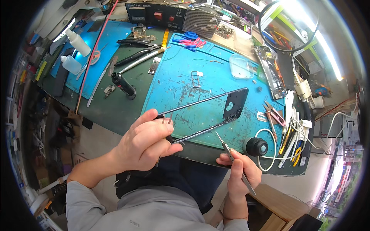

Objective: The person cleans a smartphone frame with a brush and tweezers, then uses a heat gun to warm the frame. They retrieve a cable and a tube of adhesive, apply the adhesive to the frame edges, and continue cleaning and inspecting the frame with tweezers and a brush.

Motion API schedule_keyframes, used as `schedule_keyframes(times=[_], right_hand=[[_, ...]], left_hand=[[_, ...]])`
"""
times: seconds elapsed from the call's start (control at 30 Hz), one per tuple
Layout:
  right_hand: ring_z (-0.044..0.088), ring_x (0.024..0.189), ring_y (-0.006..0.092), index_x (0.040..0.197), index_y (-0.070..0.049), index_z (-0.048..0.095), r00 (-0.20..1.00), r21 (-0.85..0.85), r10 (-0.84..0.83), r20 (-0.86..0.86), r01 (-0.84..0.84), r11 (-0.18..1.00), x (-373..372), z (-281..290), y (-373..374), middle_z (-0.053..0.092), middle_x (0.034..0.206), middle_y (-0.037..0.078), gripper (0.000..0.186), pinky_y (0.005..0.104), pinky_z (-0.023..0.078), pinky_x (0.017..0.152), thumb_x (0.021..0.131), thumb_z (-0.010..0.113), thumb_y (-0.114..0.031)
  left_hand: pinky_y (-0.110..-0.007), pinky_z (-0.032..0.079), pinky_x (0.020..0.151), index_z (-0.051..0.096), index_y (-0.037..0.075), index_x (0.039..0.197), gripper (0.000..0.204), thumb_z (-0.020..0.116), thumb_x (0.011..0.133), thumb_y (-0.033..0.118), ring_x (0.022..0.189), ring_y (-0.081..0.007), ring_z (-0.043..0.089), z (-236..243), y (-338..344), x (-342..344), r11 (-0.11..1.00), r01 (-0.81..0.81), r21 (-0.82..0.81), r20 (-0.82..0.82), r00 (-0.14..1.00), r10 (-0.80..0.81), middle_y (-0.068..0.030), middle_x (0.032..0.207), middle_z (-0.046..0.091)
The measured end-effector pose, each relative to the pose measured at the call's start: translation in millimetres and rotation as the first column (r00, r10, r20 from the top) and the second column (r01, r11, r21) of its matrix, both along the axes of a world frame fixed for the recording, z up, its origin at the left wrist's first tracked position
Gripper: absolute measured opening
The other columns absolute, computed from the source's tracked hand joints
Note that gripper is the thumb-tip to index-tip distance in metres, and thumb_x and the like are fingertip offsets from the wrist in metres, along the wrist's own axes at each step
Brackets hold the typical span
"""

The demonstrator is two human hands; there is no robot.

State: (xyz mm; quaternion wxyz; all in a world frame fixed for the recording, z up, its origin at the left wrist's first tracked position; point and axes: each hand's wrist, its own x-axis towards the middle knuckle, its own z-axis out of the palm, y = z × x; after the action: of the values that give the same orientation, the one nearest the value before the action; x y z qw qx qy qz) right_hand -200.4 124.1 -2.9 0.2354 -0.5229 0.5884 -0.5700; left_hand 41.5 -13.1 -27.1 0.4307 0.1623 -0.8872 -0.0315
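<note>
My left hand (148, 138) grips the near end of a black phone frame (238, 102) slanting above the blue mat (173, 84), two metal prongs (170, 118) showing by my fingers. My right hand (243, 171) holds slim metal tweezers (229, 152) over the mat's near edge, tips clear of the frame.

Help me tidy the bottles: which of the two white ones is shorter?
The squat white bottle, lower in the picture; the taller white bottle appears just above it.
</note>
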Motion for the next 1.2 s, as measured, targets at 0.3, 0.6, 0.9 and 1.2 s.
schedule_keyframes(times=[0.3,0.6,0.9,1.2], right_hand=[[0.078,0.083,0.0275,0.113,0.007,0.071,1.0,0.13,0.009,-0.019,-0.006,0.991,0.2,9.2,-1.4,0.077,0.093,0.019,0.025,0.0373,0.065,0.075,0.104,0.064,-0.016],[0.075,0.066,0.0282,0.108,0.007,0.07,0.993,0.12,-0.065,-0.1,0.077,0.99,3.1,4.7,-1.3,0.074,0.081,0.021,0.04,0.0364,0.063,0.062,0.106,0.062,-0.033],[0.074,0.064,0.0285,0.109,0.006,0.069,0.989,0.106,-0.059,-0.136,0.074,0.992,2.2,2.5,-0.8,0.073,0.08,0.022,0.042,0.0365,0.062,0.059,0.106,0.062,-0.036],[0.075,0.064,0.0282,0.109,0.006,0.069,0.988,0.122,-0.057,-0.14,0.074,0.99,2.1,1.7,-0.2,0.073,0.081,0.022,0.043,0.0355,0.063,0.058,0.106,0.062,-0.036]], left_hand=[[-0.05,0.034,0.124,0.062,0.011,0.09,0.038,0.095,0.077,0.027,0.098,-0.0217,0.062,0.2,-5.4,0.7,0.991,0.029,-0.13,0.048,0.999,-0.023,-0.0097,0.125,0.046],[-0.051,0.04,0.12,0.058,0.01,0.093,0.033,0.088,0.085,0.018,0.083,-0.0177,0.06,-6.7,-4.7,-3.4,0.978,0.003,-0.206,-0.028,1.0,-0.009,-0.007,0.116,0.044],[-0.035,0.041,0.114,0.052,0.017,0.089,0.028,0.069,0.089,-0.005,0.088,-0.0082,0.059,-6.5,-15.2,-6.5,0.968,0.096,-0.232,-0.092,0.989,-0.12,0.0017,0.111,0.046],[-0.027,0.036,0.118,0.05,0.017,0.096,0.025,0.062,0.096,-0.005,0.094,-0.0012,0.058,-3.9,-13.3,-3.7,0.973,0.111,-0.203,-0.041,0.992,-0.122,0.0064,0.111,0.046]])
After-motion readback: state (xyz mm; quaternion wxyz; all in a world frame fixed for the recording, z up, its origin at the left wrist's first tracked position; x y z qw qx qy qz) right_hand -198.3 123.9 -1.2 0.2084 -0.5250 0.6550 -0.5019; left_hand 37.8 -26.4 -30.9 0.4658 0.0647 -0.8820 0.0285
